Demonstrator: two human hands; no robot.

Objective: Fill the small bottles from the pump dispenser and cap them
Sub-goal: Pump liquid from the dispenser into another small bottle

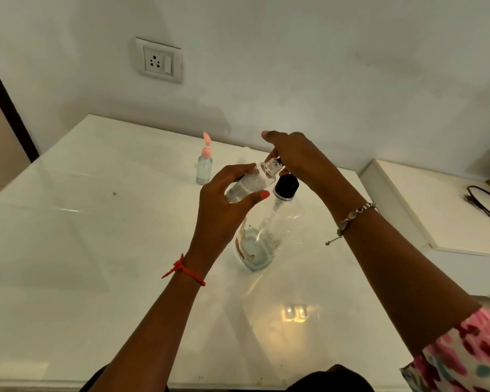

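A small clear bottle (251,183) is being gripped, tilted, in the curled fingers and thumb of the left hand (221,210), neck at the head of the pump dispenser (266,239). That head is being covered by the right hand (296,159); its finger state cannot be told. A pink-capped bottle (204,168) is being seen at the dispenser's ten o'clock.

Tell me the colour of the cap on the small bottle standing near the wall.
Pink; the cap shows best in the head view.
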